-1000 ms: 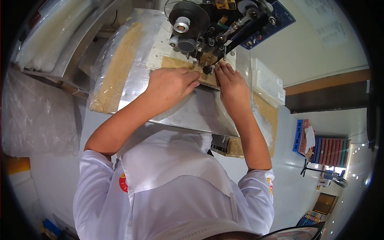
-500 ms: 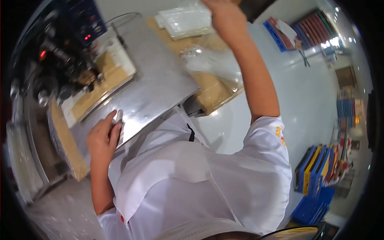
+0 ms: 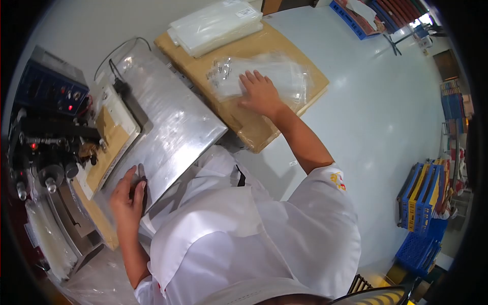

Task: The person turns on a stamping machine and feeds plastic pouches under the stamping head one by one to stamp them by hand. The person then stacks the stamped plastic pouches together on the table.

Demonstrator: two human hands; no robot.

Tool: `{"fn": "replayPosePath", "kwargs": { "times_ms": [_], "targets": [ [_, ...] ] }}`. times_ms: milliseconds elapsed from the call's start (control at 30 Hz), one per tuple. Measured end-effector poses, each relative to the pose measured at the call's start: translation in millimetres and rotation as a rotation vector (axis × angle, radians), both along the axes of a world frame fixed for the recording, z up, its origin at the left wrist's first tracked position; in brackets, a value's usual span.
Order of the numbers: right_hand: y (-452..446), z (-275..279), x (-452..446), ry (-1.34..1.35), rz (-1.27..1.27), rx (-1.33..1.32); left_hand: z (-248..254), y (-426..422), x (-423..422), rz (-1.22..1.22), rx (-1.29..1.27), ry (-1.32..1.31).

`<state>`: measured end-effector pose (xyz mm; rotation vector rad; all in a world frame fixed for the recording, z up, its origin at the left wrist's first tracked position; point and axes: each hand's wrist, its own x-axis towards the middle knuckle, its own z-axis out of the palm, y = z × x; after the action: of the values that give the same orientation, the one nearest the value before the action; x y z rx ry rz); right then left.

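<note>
My right hand point(image 3: 262, 94) lies with its fingers spread on a loose pile of clear plastic bags point(image 3: 290, 76). Under the bags is a brown, plastic-wrapped board or carton point(image 3: 244, 122). A thick stack of clear bags with white labels point(image 3: 216, 28) sits behind them. My left hand point(image 3: 129, 195) rests at the near edge of the metal table point(image 3: 173, 132), fingers curved and thumb apart. Between its fingertips shows a small grey shape that I cannot make out. Close by is a white plate with a brown surface point(image 3: 109, 132), in front of a black machine point(image 3: 48, 147).
A blue control box point(image 3: 48, 89) with red lights stands at the back left, and a black cable point(image 3: 119, 81) runs over the metal table. More plastic film point(image 3: 48, 234) hangs at lower left. Blue and yellow crates point(image 3: 419, 195) stand on the floor at right.
My right hand has come down from the top of the view onto the bags. My left hand stays at the table edge. The view has shifted, showing more of the bag stack.
</note>
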<state>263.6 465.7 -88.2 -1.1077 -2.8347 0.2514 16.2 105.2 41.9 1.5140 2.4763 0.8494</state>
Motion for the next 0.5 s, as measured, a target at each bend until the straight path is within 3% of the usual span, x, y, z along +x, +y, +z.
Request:
{"fn": "replayPosePath", "kwargs": {
  "times_ms": [233, 433, 500],
  "targets": [
    [92.0, 34.0, -7.6, -0.295, 0.088, -0.054, 37.9, 68.3, 32.3, -0.171, -0.054, 0.058],
    [109.7, 27.8, -13.6, -0.304, 0.050, -0.218, 47.2, 112.8, 38.0, -0.204, -0.076, 0.060],
    [103.5, 27.0, -12.9, -0.313, 0.033, -0.184, 49.3, 139.4, 35.9, -0.318, -0.028, 0.102]
  ]
}}
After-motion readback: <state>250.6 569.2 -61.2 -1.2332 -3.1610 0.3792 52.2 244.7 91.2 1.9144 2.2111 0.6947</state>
